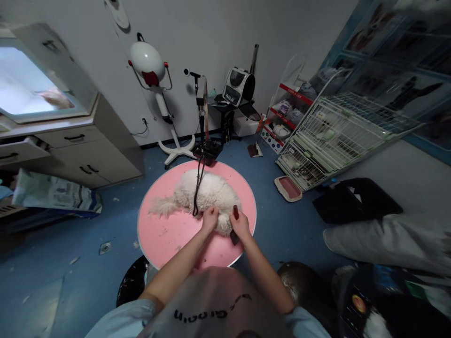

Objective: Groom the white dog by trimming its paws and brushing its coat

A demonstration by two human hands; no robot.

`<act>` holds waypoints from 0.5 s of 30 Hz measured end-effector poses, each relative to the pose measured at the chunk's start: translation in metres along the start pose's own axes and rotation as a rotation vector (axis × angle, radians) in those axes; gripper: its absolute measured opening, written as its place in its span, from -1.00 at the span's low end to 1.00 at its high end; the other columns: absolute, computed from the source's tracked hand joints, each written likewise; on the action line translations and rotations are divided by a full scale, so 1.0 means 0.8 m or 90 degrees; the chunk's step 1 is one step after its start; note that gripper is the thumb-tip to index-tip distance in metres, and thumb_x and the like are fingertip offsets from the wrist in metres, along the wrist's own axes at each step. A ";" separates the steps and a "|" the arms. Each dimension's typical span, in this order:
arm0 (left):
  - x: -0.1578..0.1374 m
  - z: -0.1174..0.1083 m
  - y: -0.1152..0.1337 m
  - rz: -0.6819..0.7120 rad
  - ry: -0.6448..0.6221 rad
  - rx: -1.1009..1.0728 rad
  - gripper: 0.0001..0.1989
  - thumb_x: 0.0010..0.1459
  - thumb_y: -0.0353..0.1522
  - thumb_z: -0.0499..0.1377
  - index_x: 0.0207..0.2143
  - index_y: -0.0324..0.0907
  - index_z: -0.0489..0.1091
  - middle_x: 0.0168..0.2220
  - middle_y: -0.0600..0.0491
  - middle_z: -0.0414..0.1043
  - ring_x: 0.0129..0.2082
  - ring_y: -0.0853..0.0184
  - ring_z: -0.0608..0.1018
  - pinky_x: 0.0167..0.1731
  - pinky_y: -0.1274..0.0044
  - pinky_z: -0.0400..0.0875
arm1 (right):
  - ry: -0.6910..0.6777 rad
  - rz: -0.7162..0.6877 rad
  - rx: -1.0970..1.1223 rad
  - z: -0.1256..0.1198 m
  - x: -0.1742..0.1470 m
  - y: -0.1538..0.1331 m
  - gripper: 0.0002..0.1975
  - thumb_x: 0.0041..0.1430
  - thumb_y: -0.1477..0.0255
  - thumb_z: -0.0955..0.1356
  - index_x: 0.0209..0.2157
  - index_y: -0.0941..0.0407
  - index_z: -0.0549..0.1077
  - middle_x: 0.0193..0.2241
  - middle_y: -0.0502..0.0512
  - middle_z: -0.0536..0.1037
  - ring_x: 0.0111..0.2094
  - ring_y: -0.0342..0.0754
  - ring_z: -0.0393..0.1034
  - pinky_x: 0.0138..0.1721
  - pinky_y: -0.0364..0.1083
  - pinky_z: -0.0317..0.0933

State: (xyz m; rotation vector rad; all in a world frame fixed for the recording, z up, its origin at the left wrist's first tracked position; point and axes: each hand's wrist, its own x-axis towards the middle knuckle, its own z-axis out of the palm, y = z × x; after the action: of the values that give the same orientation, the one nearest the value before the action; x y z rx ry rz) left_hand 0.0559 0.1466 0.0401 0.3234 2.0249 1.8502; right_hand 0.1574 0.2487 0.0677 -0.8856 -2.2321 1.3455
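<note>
Pink table (151, 239): dog (219, 191) lying on it. Coat on back looks fluffy; how much already brushed, can't tell. Left hand (211, 218) at fur, fingers curled together; clamped or not, can't tell. Right hand (241, 226): fingers clamped round brush (235, 237), beside fur. Judged mid-work, spot between hands unfinished. Small bits (178, 248) on table, probably loose fur.

Dim light, stretched, blurry edges
</note>
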 end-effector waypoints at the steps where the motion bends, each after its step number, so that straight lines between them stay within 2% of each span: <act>1: 0.000 -0.002 0.001 0.002 -0.025 -0.009 -0.75 -0.01 -0.24 0.11 -0.64 -0.19 0.29 -0.64 0.13 0.27 -0.56 0.38 0.32 -0.51 0.57 0.18 | -0.026 -0.023 0.009 0.000 0.002 -0.003 -0.76 0.01 0.27 0.31 -0.33 0.11 0.47 -0.47 0.02 0.51 -0.45 -0.05 0.33 -0.39 -0.14 0.15; 3: -0.001 -0.004 0.004 0.004 -0.064 -0.027 -0.79 -0.04 -0.24 0.15 -0.57 -0.21 0.38 -0.57 0.09 0.38 -0.50 0.35 0.39 -0.45 0.55 0.25 | -0.058 -0.046 0.015 -0.001 0.006 -0.009 -0.76 -0.02 0.29 0.33 -0.31 0.10 0.48 -0.45 0.02 0.52 -0.43 -0.04 0.34 -0.38 -0.14 0.17; 6: -0.002 -0.006 0.008 0.000 -0.089 -0.050 -0.79 -0.05 -0.23 0.17 -0.47 -0.22 0.44 -0.47 0.05 0.45 -0.43 0.33 0.44 -0.38 0.53 0.30 | -0.073 -0.038 0.018 -0.001 0.010 -0.011 -0.81 0.01 0.30 0.30 -0.45 0.12 0.46 -0.58 -0.02 0.45 -0.52 -0.09 0.27 -0.48 -0.17 0.11; 11: 0.006 -0.007 0.012 -0.034 -0.158 -0.061 -0.70 -0.02 -0.17 0.16 -0.59 -0.23 0.39 -0.65 0.11 0.32 -0.61 0.41 0.34 -0.54 0.57 0.23 | -0.077 -0.038 0.065 -0.003 0.013 -0.004 -0.79 0.03 0.29 0.28 -0.52 0.14 0.36 -0.61 -0.07 0.35 -0.56 -0.16 0.17 -0.53 -0.19 0.04; 15: 0.008 -0.002 0.020 -0.016 -0.243 -0.048 -0.78 -0.13 -0.25 0.27 -0.55 -0.25 0.46 -0.57 0.07 0.42 -0.55 0.39 0.39 -0.47 0.56 0.26 | -0.066 -0.031 0.082 -0.003 0.017 0.000 -0.82 0.01 0.32 0.27 -0.53 0.13 0.33 -0.62 -0.08 0.32 -0.57 -0.17 0.15 -0.54 -0.19 0.04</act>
State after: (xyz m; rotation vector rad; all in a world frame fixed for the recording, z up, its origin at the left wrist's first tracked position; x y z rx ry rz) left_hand 0.0480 0.1492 0.0550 0.5784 1.6899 1.6921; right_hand 0.1488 0.2595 0.0689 -0.7285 -2.1989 1.5242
